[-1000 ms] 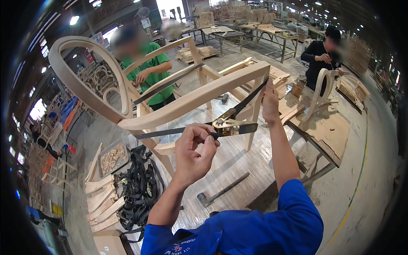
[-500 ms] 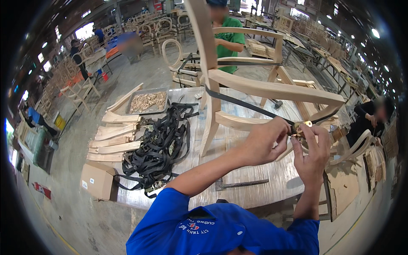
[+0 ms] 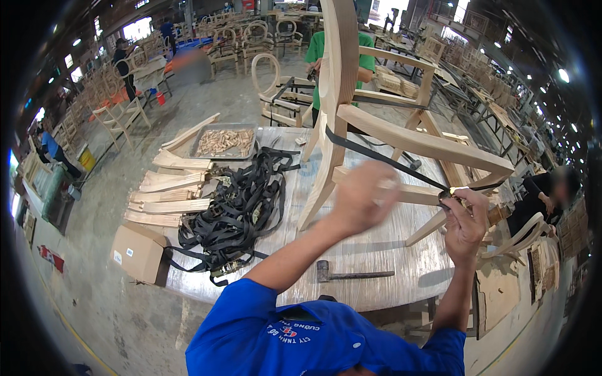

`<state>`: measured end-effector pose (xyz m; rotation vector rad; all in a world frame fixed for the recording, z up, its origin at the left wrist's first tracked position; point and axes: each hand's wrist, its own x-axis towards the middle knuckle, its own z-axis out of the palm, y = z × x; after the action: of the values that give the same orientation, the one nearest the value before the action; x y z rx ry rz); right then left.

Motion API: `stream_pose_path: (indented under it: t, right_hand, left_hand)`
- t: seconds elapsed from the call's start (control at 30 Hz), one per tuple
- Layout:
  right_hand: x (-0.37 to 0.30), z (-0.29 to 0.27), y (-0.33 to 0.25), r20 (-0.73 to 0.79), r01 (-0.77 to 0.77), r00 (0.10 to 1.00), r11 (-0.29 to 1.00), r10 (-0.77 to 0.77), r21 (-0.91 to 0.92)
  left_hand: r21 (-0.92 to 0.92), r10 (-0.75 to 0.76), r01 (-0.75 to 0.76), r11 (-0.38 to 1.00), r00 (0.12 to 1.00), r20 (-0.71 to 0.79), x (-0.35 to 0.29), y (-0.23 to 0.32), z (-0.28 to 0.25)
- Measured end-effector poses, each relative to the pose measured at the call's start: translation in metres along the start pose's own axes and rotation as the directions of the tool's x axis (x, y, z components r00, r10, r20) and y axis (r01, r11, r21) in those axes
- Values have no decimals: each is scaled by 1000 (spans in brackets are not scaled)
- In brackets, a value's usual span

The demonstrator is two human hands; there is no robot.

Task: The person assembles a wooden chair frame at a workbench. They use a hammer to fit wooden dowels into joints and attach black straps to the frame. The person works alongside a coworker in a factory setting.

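A pale wooden chair frame stands on the wrapped table, with a black strap drawn round its legs and rails. My right hand grips the strap's metal ratchet buckle near the chair's right corner. Left of the buckle, in front of the lower rail, my left hand is smeared by motion. Its fingers cannot be made out, and it is apart from the buckle. Below both hands a dark mallet lies flat on the table.
A tangled heap of black straps covers the table's left part. Beside it lie curved wooden pieces, a tray of wooden dowels and a cardboard box. A co-worker in green stands behind the chair; another person works at right.
My left hand has come off the buckle and moved left. My right hand stays on the buckle. The view has shifted slightly, and the whole mallet now shows.
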<state>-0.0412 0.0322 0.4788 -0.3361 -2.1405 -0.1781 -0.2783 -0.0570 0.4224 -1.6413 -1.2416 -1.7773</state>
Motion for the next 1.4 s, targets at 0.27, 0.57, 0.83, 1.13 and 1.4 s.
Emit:
stream_pose_path:
  t: [0.27, 0.57, 0.83, 1.13, 1.4]
  right_hand:
    - [11, 6, 0, -56, -10, 998, 999, 13, 51]
    - [7, 1, 16, -43, 24, 999, 992, -18, 125]
    - [10, -7, 16, -84, 28, 996, 987, -15, 161]
    - [9, -12, 2, -63, 17, 998, 993, -10, 118]
    - [10, -21, 10, -18, 1, 1000, 984, 2, 179]
  left_hand:
    - [110, -486, 504, 857, 860, -156, -24, -114, -46]
    - [-73, -573, 569, 819, 807, -141, 2, -114, -35]
    - [300, -61, 110, 947, 984, -169, 16, -34, -33]
    - [61, -120, 105, 993, 769, 627, 44, 58, 43]
    - [-52, -33, 106, 993, 675, 737, 64, 46, 47]
